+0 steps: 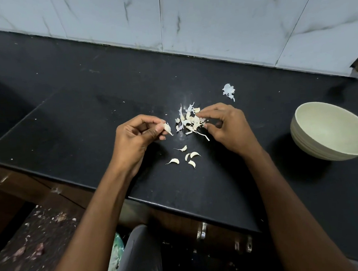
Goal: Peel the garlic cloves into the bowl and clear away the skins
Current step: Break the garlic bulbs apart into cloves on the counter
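Head view, looking down on a black counter (pixel 87 112) against a marble-tiled wall (pixel 208 17). The left hand (pixel 135 136) pinches one garlic clove (pixel 167 128) between thumb and fingertips, held just above the counter surface. The right hand (pixel 226 125) has its fingers curled, with the tips at the edge of the pile of skins (pixel 191 120); whether it is pinching a scrap of skin cannot be determined from this angle. Five loose cloves (pixel 186 157) lie on the counter nearer the person, between the two forearms. One separate piece of skin (pixel 229 91) lies apart, toward the wall. The bowl (pixel 313 126) stands well to the right, tilted, and shows no cloves inside.

Handling assessment: a clove is small, light and firm, with a curved body and a tapered tip. Hold it across the broad middle, not the point, so that it does not rotate or slip. Once bare, its surface is likely to be slick and slightly sticky. The skins are paper-thin, brittle and nearly weightless; they will tear if pulled and scatter under any air movement. Gather them by sweeping with the edge of the palm rather than picking them up singly. The bowl appears light and may slide if knocked.
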A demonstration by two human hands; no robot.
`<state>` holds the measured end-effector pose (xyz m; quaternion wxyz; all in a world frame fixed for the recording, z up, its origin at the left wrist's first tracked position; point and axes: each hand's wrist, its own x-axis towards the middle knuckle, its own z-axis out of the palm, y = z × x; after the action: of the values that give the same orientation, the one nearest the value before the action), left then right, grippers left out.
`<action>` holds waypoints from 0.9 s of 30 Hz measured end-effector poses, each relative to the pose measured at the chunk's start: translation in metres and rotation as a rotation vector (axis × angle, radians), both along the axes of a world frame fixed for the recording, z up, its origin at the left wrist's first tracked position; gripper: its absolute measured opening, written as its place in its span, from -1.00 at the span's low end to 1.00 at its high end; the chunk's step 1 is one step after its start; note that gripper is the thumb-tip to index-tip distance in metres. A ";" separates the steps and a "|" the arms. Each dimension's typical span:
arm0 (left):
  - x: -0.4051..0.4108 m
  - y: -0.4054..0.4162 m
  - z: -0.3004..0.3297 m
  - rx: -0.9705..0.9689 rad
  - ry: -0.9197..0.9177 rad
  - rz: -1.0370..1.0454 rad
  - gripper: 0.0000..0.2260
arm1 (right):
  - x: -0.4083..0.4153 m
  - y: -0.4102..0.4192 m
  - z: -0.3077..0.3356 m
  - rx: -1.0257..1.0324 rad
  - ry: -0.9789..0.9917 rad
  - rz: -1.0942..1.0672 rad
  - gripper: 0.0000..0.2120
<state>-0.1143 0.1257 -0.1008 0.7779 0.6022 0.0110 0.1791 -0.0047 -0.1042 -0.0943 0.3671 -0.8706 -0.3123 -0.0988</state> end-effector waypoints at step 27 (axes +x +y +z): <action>0.002 -0.008 -0.006 0.445 0.100 0.028 -0.96 | -0.007 -0.004 0.008 0.169 0.027 -0.050 -0.59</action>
<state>-0.1123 0.1175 -0.1064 0.6217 0.7670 0.0181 0.1577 -0.0113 -0.1086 -0.0862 0.4408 -0.8453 -0.2760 -0.1221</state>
